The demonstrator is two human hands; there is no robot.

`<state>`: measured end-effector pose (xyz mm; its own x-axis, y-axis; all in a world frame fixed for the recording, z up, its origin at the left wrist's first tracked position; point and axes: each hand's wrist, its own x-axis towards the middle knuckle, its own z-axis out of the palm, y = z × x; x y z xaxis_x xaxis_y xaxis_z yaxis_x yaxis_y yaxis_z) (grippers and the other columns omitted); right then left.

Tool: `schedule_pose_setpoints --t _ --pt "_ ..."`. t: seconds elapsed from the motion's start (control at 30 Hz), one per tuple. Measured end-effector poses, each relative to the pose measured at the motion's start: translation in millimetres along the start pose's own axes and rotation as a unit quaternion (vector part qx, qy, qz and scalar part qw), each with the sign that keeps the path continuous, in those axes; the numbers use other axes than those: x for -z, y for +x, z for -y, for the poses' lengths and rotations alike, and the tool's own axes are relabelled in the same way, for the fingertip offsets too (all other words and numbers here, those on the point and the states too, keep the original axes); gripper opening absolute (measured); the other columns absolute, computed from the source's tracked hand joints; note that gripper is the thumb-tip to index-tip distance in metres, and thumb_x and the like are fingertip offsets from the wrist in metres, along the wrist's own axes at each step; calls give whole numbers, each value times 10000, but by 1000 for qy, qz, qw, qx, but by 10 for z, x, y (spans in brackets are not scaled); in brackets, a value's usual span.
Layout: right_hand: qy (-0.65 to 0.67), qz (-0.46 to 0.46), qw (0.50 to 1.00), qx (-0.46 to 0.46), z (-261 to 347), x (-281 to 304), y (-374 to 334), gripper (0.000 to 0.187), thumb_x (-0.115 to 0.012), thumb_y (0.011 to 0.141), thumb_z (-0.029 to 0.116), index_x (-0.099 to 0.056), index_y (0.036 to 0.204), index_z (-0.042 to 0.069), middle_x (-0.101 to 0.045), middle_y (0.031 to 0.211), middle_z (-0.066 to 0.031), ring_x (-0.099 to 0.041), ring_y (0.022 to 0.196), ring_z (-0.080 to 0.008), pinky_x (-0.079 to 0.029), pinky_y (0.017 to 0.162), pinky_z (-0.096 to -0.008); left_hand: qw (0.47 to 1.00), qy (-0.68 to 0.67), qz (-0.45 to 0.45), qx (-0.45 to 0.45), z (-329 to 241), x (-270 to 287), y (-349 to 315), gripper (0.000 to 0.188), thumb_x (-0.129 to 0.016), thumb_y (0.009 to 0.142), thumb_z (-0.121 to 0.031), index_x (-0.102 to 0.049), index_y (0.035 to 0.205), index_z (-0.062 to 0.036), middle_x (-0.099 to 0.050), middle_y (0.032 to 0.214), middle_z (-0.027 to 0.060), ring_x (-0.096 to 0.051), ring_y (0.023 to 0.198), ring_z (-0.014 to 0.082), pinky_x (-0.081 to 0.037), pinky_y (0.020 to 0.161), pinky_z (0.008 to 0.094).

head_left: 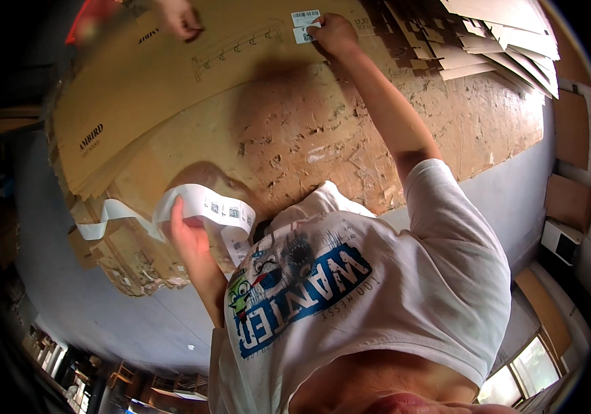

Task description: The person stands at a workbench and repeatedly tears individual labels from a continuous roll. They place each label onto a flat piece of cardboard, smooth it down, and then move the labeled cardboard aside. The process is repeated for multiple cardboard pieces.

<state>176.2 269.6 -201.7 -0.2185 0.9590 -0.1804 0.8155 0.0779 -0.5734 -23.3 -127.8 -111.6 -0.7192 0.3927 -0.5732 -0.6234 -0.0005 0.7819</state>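
My left hand [188,234] is closed on a curling strip of white labels [202,200], printed with small square codes. One end of the strip trails left over the table's edge, and another part hangs beside my shirt. Far forward, my right hand [339,36] has its fingers curled at the right edge of a white sticker label [305,33]. That label lies against the top flattened cardboard box [240,65], which bears a printed line drawing. Whether the fingers pinch the label or press it down is hard to tell.
Another person's hand [179,21] hangs over the cardboard's far left part. Stacked cardboard sheets [496,41] with uneven edges stand at the far right. Nearer me, the work surface [295,138] is worn and torn brown board. Cardboard panels [572,131] lean at the right.
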Motion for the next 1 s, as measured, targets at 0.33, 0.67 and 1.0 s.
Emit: schedule_pose_setpoints --t 0.33,0.67,1.0 --pt "66 -28 997 11 248 138 -272 240 -588 722 167 -655 929 65 -650 872 -197 -638 840 -319 -487 766 -408 1000 -23 0 19 29 158 -5 248 -602 817 -81 -538 1035 19 -613 936 125 -624 812 232 -515 653 340" --pt "-127 -72 989 -10 -200 115 -84 413 -645 741 333 -594 1026 39 -639 980 -149 -611 895 -315 -464 779 -404 999 -34 -1 -18 -76 261 -124 272 -597 821 -82 -526 1061 24 -614 944 122 -627 809 233 -518 643 339" --pt "-170 -108 866 457 420 -524 -1519 580 -548 861 393 -430 1263 -7 -511 1247 -177 -400 1220 -374 -333 985 -486 988 -49 46 -138 -356 295 -744 325 -556 856 -73 -485 1164 6 -601 1049 120 -595 963 230 -516 745 351"
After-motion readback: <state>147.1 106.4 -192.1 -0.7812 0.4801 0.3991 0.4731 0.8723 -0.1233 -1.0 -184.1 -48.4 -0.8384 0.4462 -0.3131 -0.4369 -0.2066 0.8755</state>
